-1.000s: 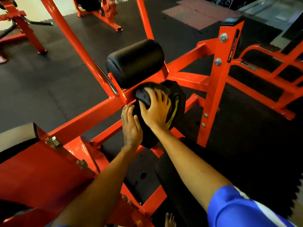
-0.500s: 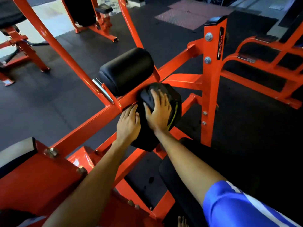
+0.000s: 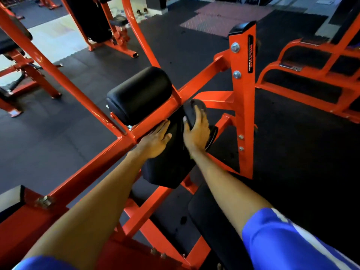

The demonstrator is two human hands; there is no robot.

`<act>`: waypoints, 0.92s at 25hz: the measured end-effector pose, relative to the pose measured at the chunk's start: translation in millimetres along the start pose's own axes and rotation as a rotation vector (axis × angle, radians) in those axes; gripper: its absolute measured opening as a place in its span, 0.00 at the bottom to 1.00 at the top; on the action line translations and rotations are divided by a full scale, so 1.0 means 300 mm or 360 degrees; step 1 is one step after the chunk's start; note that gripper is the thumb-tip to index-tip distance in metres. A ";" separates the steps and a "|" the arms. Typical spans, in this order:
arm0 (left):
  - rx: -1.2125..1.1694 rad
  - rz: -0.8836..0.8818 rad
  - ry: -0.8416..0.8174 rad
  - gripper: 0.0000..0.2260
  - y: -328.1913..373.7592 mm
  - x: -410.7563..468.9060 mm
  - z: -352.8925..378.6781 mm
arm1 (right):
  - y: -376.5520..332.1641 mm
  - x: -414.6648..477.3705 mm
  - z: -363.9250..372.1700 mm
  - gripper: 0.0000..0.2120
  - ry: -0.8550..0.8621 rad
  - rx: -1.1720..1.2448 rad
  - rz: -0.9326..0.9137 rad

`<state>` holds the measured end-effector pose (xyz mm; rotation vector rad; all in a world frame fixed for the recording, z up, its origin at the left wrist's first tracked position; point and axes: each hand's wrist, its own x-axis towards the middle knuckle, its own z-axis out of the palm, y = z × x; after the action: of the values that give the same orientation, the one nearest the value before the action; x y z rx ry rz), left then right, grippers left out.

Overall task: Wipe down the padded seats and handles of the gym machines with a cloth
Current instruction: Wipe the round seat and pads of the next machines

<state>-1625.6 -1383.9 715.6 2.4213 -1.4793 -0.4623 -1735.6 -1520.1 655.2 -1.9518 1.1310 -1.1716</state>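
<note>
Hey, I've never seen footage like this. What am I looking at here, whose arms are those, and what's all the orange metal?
This is one picture from a camera worn on a person's head, looking forward and down, so the arms are the wearer's own. The orange frame belongs to a gym machine standing on dark floor mats. The left hand rests flat on a black pad. The right hand grips a dark cloth and presses it against the top of that same pad. Just behind sits a black roller pad.
</note>
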 end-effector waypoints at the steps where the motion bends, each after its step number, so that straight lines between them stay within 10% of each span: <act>1: 0.0030 0.0014 -0.0024 0.28 -0.001 0.019 -0.001 | 0.010 -0.063 -0.002 0.30 -0.0021 -0.0015 -0.0154; 4: 0.0050 0.0118 -0.0022 0.29 -0.010 0.059 -0.004 | 0.085 -0.103 -0.003 0.33 -0.0122 -0.0062 -0.0283; 9: 0.0044 0.0292 0.0098 0.32 -0.027 0.057 0.003 | 0.140 0.159 -0.048 0.31 -0.0231 0.0100 0.0390; 15: -0.0023 0.0287 0.0016 0.29 -0.037 0.064 -0.001 | -0.074 0.245 -0.032 0.25 -0.0311 0.0014 -0.0275; 23: -0.0103 0.0304 -0.0011 0.30 -0.025 0.064 -0.010 | 0.093 0.278 -0.037 0.21 -0.0439 -0.0026 0.0679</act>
<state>-1610.1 -1397.5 713.1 2.2045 -1.6515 -0.4688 -1734.8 -1607.5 670.5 -1.7031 1.3204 -0.6496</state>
